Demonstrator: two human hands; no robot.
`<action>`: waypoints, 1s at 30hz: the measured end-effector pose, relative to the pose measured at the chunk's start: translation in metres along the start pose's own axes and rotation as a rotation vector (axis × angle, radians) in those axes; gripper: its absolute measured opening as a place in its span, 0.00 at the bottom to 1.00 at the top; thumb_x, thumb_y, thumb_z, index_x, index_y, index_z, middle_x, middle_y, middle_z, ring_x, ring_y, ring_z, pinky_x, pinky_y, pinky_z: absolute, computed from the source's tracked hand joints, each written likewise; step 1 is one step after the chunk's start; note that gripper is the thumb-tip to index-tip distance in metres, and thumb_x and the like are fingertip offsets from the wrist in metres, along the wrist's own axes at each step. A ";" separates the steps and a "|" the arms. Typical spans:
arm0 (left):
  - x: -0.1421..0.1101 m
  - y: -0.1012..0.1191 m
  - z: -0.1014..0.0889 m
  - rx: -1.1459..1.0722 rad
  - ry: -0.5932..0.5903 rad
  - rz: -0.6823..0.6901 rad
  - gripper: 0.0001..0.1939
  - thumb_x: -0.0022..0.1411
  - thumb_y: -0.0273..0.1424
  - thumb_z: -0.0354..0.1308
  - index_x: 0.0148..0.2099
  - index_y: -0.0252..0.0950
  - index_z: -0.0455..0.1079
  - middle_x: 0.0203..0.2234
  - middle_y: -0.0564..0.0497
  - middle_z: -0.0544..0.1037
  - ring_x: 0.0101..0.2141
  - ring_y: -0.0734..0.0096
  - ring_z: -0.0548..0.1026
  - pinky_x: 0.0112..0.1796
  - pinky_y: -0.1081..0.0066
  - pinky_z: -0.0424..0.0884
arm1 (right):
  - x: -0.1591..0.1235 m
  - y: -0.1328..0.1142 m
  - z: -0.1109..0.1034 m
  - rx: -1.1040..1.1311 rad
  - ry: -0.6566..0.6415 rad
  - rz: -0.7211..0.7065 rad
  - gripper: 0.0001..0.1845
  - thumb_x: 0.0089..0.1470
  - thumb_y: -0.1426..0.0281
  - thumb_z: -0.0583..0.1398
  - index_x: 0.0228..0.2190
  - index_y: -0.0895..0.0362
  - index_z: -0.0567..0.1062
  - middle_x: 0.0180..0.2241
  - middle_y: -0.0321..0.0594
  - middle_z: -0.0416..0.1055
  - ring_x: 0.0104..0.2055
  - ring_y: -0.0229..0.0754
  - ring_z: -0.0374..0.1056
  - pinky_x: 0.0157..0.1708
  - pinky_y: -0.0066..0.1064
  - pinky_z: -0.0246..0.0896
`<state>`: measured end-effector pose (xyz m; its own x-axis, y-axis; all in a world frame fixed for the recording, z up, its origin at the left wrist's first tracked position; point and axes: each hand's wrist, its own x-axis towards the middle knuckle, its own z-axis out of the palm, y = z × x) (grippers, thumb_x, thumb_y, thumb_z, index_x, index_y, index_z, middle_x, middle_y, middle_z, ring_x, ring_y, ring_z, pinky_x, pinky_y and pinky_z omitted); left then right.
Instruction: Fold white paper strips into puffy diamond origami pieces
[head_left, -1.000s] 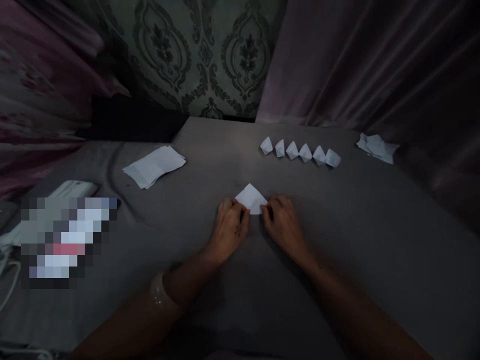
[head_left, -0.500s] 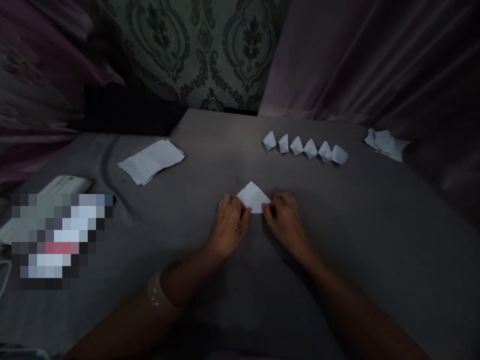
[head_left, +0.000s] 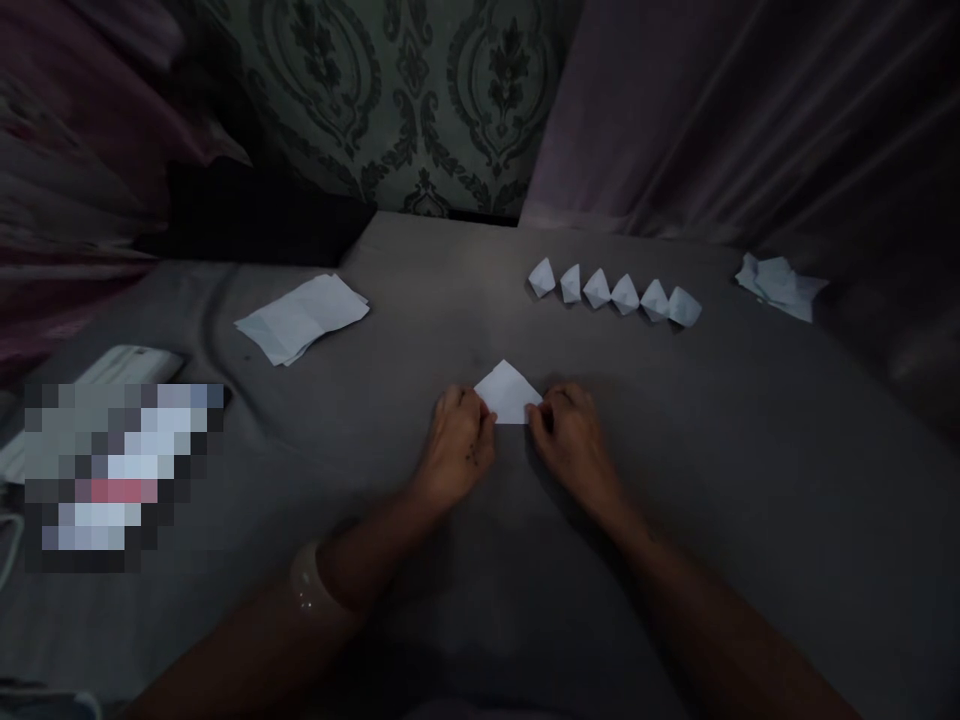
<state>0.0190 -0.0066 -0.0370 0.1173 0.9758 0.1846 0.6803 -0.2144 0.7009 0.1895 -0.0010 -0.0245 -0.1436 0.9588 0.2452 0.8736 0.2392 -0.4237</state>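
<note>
A small white folded paper (head_left: 508,394) is held between my two hands, its pointed corner facing away from me and its straight edge towards me. My left hand (head_left: 461,440) pinches the paper's left corner, thumb on the near side. At the right corner, my right hand (head_left: 571,435) closes on it the same way, with its fingers curled. Beyond the hands stands a row of several folded white paper shapes (head_left: 598,289) with pointed tops.
On the grey sheet (head_left: 420,290), a stack of white paper (head_left: 304,318) lies at the left. More loose paper (head_left: 780,286) is at the far right. A pixelated patch covers something beside a white object (head_left: 142,363) at the left edge. Patterned wallpaper and curtains stand behind.
Both hands keep their grip on the folded paper; my left thumb has shifted very slightly left. The view has moved a little, and everything else stays in place.
</note>
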 end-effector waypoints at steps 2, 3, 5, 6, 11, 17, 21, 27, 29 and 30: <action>0.001 0.002 -0.004 -0.025 -0.018 -0.029 0.04 0.60 0.24 0.51 0.33 0.37 0.62 0.34 0.48 0.66 0.38 0.64 0.68 0.42 0.61 0.69 | 0.000 0.001 0.000 0.009 0.005 -0.012 0.12 0.60 0.65 0.51 0.26 0.54 0.67 0.32 0.46 0.66 0.39 0.49 0.63 0.41 0.43 0.60; 0.001 0.003 -0.006 -0.045 -0.032 -0.045 0.04 0.58 0.23 0.52 0.33 0.37 0.62 0.35 0.48 0.66 0.38 0.65 0.68 0.42 0.62 0.69 | 0.000 0.002 0.000 0.011 0.012 -0.019 0.12 0.60 0.65 0.51 0.26 0.54 0.67 0.32 0.46 0.66 0.39 0.49 0.63 0.41 0.43 0.60; 0.001 0.005 -0.010 -0.087 -0.063 -0.082 0.06 0.55 0.21 0.52 0.33 0.36 0.64 0.36 0.48 0.67 0.38 0.66 0.68 0.41 0.64 0.70 | 0.001 0.003 0.001 0.017 0.023 -0.028 0.12 0.60 0.65 0.51 0.26 0.54 0.67 0.32 0.46 0.66 0.38 0.49 0.63 0.41 0.43 0.60; 0.001 0.006 -0.012 -0.102 -0.080 -0.098 0.07 0.53 0.20 0.52 0.34 0.36 0.64 0.37 0.48 0.67 0.39 0.67 0.68 0.40 0.65 0.70 | 0.001 0.003 0.001 0.020 0.026 -0.028 0.12 0.59 0.65 0.51 0.26 0.54 0.68 0.32 0.46 0.66 0.38 0.49 0.63 0.41 0.43 0.60; 0.003 0.010 -0.016 -0.109 -0.130 -0.163 0.06 0.52 0.23 0.55 0.34 0.36 0.67 0.39 0.47 0.67 0.40 0.65 0.69 0.40 0.64 0.70 | 0.001 0.002 0.000 0.022 0.013 -0.007 0.12 0.59 0.64 0.52 0.26 0.55 0.68 0.33 0.47 0.67 0.38 0.49 0.63 0.41 0.42 0.60; 0.001 0.005 -0.011 -0.101 -0.086 -0.126 0.02 0.56 0.27 0.59 0.34 0.37 0.69 0.40 0.47 0.68 0.40 0.65 0.70 0.41 0.63 0.71 | 0.001 0.000 -0.001 0.024 0.001 0.003 0.13 0.59 0.65 0.51 0.26 0.54 0.68 0.33 0.48 0.68 0.39 0.51 0.63 0.41 0.44 0.61; -0.001 0.000 -0.007 -0.089 -0.066 -0.060 0.02 0.59 0.29 0.57 0.35 0.36 0.69 0.40 0.47 0.67 0.40 0.65 0.69 0.43 0.62 0.71 | 0.000 -0.001 -0.001 0.022 0.012 -0.002 0.13 0.60 0.65 0.50 0.27 0.55 0.69 0.32 0.48 0.68 0.37 0.50 0.63 0.40 0.44 0.61; -0.001 0.002 -0.005 -0.022 -0.059 -0.036 0.03 0.61 0.28 0.55 0.34 0.35 0.69 0.38 0.46 0.67 0.41 0.63 0.69 0.46 0.59 0.69 | 0.001 -0.001 0.001 -0.001 0.005 0.006 0.13 0.60 0.65 0.51 0.27 0.56 0.69 0.32 0.48 0.68 0.38 0.51 0.63 0.40 0.44 0.61; -0.001 0.003 -0.004 -0.004 -0.059 -0.052 0.04 0.62 0.29 0.55 0.34 0.35 0.69 0.38 0.46 0.67 0.40 0.63 0.69 0.45 0.60 0.69 | 0.001 0.000 0.002 -0.016 0.001 0.003 0.13 0.60 0.65 0.50 0.27 0.56 0.69 0.32 0.48 0.68 0.38 0.50 0.63 0.40 0.44 0.61; -0.001 0.002 -0.004 0.000 -0.061 -0.056 0.04 0.62 0.29 0.54 0.34 0.35 0.68 0.38 0.46 0.67 0.39 0.64 0.69 0.44 0.60 0.70 | 0.001 0.000 0.002 -0.020 -0.001 0.003 0.13 0.60 0.65 0.50 0.27 0.56 0.69 0.31 0.47 0.67 0.37 0.50 0.63 0.40 0.44 0.61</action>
<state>0.0179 -0.0078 -0.0329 0.1230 0.9871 0.1025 0.6871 -0.1593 0.7088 0.1887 0.0003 -0.0264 -0.1413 0.9598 0.2427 0.8831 0.2330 -0.4072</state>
